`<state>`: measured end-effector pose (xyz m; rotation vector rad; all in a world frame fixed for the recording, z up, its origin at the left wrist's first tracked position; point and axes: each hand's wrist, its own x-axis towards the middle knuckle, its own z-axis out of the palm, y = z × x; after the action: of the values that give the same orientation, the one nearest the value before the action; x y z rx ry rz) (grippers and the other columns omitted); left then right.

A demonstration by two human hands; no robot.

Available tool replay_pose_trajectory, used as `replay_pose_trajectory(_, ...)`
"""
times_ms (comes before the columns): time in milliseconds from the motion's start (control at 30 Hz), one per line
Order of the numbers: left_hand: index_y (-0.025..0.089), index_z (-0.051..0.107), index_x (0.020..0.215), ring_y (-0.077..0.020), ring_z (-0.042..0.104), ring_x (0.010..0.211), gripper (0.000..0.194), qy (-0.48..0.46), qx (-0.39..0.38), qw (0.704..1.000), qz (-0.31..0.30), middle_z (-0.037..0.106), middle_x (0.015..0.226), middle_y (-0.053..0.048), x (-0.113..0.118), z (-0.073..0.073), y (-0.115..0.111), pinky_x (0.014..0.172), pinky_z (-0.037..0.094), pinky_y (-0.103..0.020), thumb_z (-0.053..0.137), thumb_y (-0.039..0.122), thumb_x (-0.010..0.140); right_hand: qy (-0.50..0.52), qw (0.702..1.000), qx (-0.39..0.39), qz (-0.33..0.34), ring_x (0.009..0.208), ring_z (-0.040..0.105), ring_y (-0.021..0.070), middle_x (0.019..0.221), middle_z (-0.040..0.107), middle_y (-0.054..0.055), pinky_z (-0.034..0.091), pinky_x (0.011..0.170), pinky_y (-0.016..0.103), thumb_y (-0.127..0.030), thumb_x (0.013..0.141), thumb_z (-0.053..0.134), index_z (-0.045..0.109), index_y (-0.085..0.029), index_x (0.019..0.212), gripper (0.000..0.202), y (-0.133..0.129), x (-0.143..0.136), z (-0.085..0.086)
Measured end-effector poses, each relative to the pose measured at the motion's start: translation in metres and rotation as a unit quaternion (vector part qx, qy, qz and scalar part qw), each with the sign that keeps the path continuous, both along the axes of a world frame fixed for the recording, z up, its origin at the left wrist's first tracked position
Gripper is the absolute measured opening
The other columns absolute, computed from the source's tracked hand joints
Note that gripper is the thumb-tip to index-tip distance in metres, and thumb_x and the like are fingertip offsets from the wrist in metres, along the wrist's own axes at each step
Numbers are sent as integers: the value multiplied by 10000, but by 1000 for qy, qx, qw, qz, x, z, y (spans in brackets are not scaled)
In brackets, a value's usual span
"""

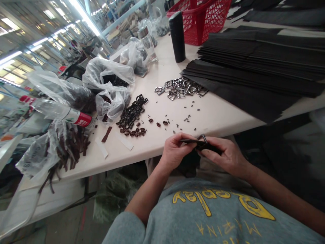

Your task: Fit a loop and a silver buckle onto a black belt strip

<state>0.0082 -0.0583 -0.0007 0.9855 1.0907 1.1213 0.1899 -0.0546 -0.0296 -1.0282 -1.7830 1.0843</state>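
Observation:
Just past the table's front edge, above my lap, both hands are closed on a dark strap [191, 141]. My left hand [175, 150] pinches its left end between thumb and fingers. My right hand [228, 156] grips the folded part on the right. A metal buckle [203, 138] sits on the strap between the two hands; how it is joined is partly hidden by my fingers. On the table ahead lie tiny metal pieces [188, 118], a pile of metal buckles [179, 88], and heaps of black loops [133, 110] and brown loops [133, 132].
Stacked black strips [254, 57] cover the right side, near a black flask [177, 37] and a red basket [195, 25]. Leftward are plastic bags [109, 73], a tilted bottle [58, 110], a glass bottle [148, 44] and brown strips [68, 145] hanging over the edge.

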Motion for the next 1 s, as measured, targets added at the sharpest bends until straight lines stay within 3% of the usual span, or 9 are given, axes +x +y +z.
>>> replay_pose_trajectory(167,176,731,755,-97,603,631,234,-27,-64,997,-29,706,711,10,-7,-1,-9,649,489,-229,892,305,644,-25,999,-6,18,616,631,166,698,705,13,490,561,254,-327,911,599,704,-198,787,207,-2,3,-3)
replay_pose_trajectory(433,181,752,808,-121,649,700,295,-98,-127,986,-49,743,783,-8,-11,-12,-13,723,510,-258,922,290,593,-77,994,33,77,625,628,178,699,695,30,485,579,278,-389,935,591,708,-212,801,251,3,12,0)
replay_pose_trajectory(600,181,707,784,-102,620,674,296,-107,-117,987,-13,717,751,15,-6,-14,-13,693,493,-237,914,293,604,-91,993,24,72,638,630,187,714,690,28,481,587,299,-376,941,581,699,-216,823,232,4,14,-1)
replay_pose_trajectory(733,188,697,801,-102,607,670,306,-78,-95,992,-14,697,748,15,-7,-9,-13,674,486,-233,904,321,619,-81,990,-7,113,663,651,193,743,715,28,497,592,304,-402,940,582,709,-220,852,240,5,16,5)
replay_pose_trajectory(1000,210,720,831,-120,582,707,147,61,4,998,-11,675,760,12,-13,-13,-15,696,460,-237,813,197,717,-90,990,-9,107,701,685,210,779,749,33,506,626,312,-369,924,598,727,-225,863,203,3,17,1)
